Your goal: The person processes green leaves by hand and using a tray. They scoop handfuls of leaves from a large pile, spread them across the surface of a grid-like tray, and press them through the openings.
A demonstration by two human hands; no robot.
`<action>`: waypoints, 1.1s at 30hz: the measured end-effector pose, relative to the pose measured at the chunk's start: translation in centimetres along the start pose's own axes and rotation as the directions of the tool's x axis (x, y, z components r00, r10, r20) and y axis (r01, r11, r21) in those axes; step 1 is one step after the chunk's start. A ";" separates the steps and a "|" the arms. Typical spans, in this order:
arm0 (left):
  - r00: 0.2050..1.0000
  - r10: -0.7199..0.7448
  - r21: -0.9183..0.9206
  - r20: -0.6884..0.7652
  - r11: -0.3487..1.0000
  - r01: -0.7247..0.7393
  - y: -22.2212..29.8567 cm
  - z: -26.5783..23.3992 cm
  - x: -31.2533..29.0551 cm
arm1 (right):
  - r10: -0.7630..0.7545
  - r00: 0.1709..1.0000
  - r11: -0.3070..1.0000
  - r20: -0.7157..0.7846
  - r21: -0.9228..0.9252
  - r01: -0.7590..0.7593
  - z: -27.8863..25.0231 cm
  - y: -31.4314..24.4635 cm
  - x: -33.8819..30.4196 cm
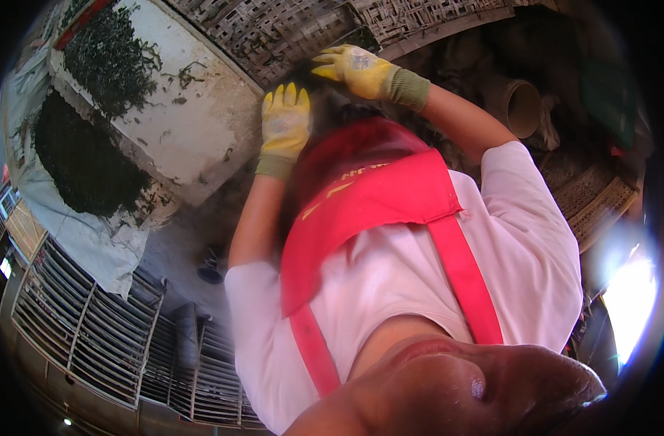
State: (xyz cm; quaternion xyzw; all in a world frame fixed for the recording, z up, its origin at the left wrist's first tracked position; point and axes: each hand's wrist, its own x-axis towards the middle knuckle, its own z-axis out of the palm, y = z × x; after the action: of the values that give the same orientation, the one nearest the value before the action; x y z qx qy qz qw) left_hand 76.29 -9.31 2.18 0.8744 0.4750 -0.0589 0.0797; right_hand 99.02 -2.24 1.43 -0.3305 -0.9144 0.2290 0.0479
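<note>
Both of my hands wear yellow-coated work gloves with green knit cuffs. My left hand (285, 122) is open with its fingers spread and stretched out, beside the corner of a pale worktop (201, 123). To its right and farther off, my right hand (357, 69) reaches leftward with its fingers stretched out and apart. A dark, blurred area lies between and below the hands; what is in it I cannot make out. Neither hand visibly holds anything. Dark green leaf-like material (110, 62) is heaped on the worktop, with loose bits scattered nearby.
Another dark heap (85, 156) lies on the left beside pale sheeting (103, 247). Woven slatted panels (274, 36) stand at the far side. A wide pipe (522, 109) opens at the right. Metal racks (85, 320) are at lower left. My red apron (375, 189) hangs in front of me.
</note>
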 end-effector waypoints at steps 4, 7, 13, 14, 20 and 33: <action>0.999 -0.019 -0.041 -0.026 0.999 0.018 0.0 0.2 -0.5 | 0.062 0.987 0.988 0.152 0.132 -0.082 -1.7 1.5 0.2; 0.998 0.003 -0.088 -0.065 0.996 -0.009 -0.3 0.4 -0.3 | 0.049 0.990 0.935 -0.134 0.355 0.001 -3.5 1.3 3.3; 0.961 0.110 -0.175 -0.254 0.972 -0.157 -4.1 0.1 -1.7 | 0.299 0.950 0.932 -0.087 -0.188 -0.310 -6.9 -0.6 14.7; 0.966 0.102 -0.249 -0.237 0.955 -0.162 -5.4 0.0 -1.8 | 0.289 0.957 0.937 0.011 -0.208 -0.281 -7.4 -0.6 15.8; 0.908 -0.146 -0.245 -0.392 0.968 0.049 -17.0 -3.2 -0.1 | -0.111 0.994 0.746 -0.009 0.660 0.089 -11.3 -4.9 23.1; 0.824 -0.495 -0.659 -0.275 0.721 0.213 -21.2 3.3 0.4 | 0.179 0.883 0.975 -0.435 -0.041 -0.218 -12.4 -1.6 50.1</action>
State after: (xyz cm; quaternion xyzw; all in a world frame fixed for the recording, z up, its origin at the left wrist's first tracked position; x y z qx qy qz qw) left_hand 58.67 1.74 -2.94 0.6820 0.6359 0.2764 0.2325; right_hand 62.13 32.83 9.97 -0.4663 -0.8520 0.1139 0.2091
